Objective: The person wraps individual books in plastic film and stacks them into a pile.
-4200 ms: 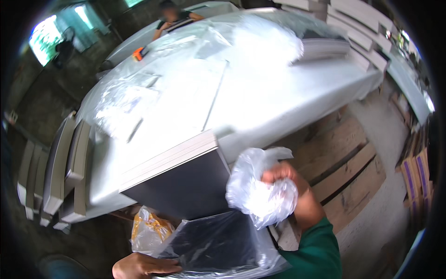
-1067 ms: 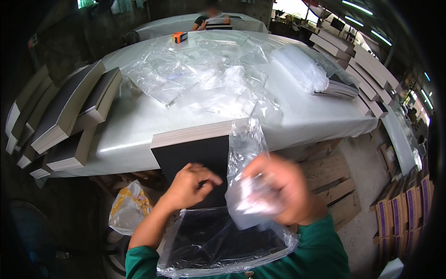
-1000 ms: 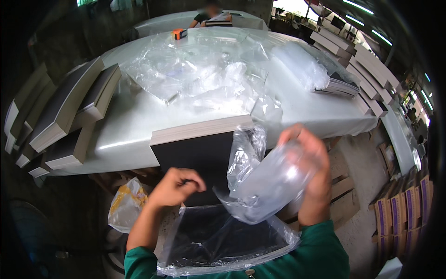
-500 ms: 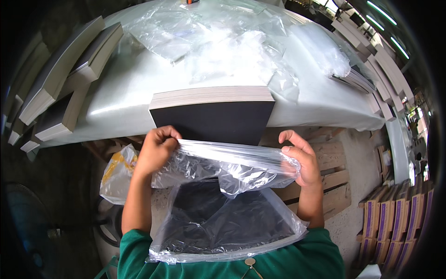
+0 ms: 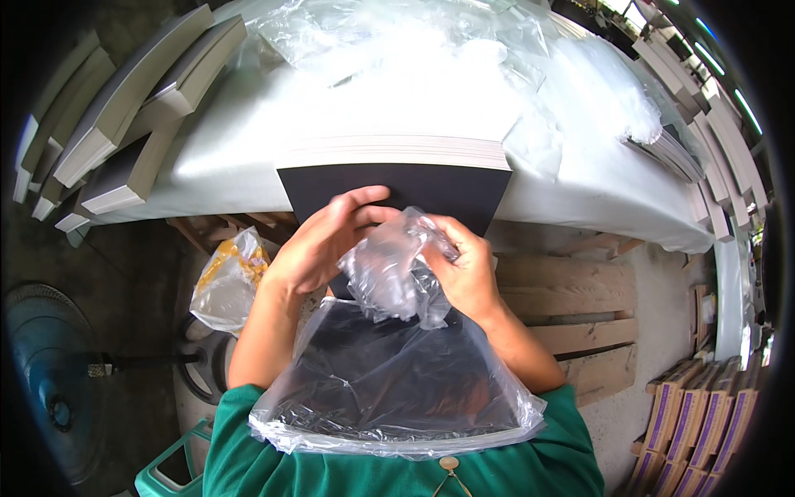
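A crumpled clear plastic bag (image 5: 385,277) is bunched in front of my chest. My right hand (image 5: 464,269) is closed on its edge, the fingers curled into the film. My left hand (image 5: 319,244) lies against the other side of it, fingers stretched out and apart, the thumb hidden. Just beyond both hands, a thick black-covered book or block of books (image 5: 397,186) rests at the table edge, its pale page edges uppermost. Nearer my body, more clear plastic film (image 5: 406,381) spreads over a dark surface and across my green shirt.
The table (image 5: 224,157) is covered in pale sheeting. Loose clear bags (image 5: 397,50) lie at its back. Thick books (image 5: 132,99) are stacked at the left, others (image 5: 729,157) at the right. Below stand a fan (image 5: 58,398), a green stool (image 5: 170,464), a wooden pallet (image 5: 580,331) and bundled cartons (image 5: 696,414).
Both hands have come together at the centre, the right one moving left. The film stretched between them is now gathered into a crumpled bunch. My left fingers have opened from a pinch.
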A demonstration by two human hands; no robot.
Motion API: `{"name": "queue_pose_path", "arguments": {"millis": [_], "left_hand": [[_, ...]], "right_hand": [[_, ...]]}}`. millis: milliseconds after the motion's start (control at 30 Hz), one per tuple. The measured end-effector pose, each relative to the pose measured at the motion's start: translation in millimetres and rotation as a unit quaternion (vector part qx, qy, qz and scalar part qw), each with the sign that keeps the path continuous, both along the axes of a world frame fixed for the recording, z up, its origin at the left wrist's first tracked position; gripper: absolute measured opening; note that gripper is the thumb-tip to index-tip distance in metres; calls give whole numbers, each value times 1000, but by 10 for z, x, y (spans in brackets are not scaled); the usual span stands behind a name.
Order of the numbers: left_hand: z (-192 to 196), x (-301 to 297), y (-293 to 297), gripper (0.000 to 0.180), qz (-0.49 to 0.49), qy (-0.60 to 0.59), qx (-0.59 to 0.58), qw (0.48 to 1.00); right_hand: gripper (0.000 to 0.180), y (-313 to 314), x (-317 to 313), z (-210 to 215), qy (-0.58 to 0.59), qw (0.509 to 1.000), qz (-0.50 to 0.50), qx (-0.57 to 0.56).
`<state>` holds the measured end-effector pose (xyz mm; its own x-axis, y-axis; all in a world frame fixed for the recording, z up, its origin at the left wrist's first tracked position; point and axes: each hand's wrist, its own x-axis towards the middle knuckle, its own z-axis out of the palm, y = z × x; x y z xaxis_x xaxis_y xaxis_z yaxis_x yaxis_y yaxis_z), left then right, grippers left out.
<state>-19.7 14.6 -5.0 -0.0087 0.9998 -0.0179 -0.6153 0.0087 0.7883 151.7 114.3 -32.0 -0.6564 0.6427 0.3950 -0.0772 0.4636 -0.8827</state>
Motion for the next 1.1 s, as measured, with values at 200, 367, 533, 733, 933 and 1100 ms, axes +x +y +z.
{"name": "queue_pose_path", "arguments": {"millis": [200, 367, 533, 733, 933, 1100], "left_hand": [[-209, 319, -152, 79, 115, 253, 10, 961], [-219, 478, -90, 11, 213, 256, -29, 942], [-96, 364, -48, 4, 169, 284, 15, 944], [-50, 298, -33, 12, 160, 395, 44, 904], [-91, 375, -101, 13, 196, 317, 1, 928], [-124, 364, -19, 15, 243, 463, 87, 848]], "right_hand": [[6, -74, -2, -107, 44, 986, -140, -80], [8, -16, 78, -317, -29, 992, -79, -98], [37, 26, 145, -154, 7, 989, 96, -113], [16, 62, 92, 43, 43, 954, 155, -254], [12, -44, 65, 76, 66, 910, 101, -397], [9, -73, -16, -79, 204, 886, 159, -385]]}}
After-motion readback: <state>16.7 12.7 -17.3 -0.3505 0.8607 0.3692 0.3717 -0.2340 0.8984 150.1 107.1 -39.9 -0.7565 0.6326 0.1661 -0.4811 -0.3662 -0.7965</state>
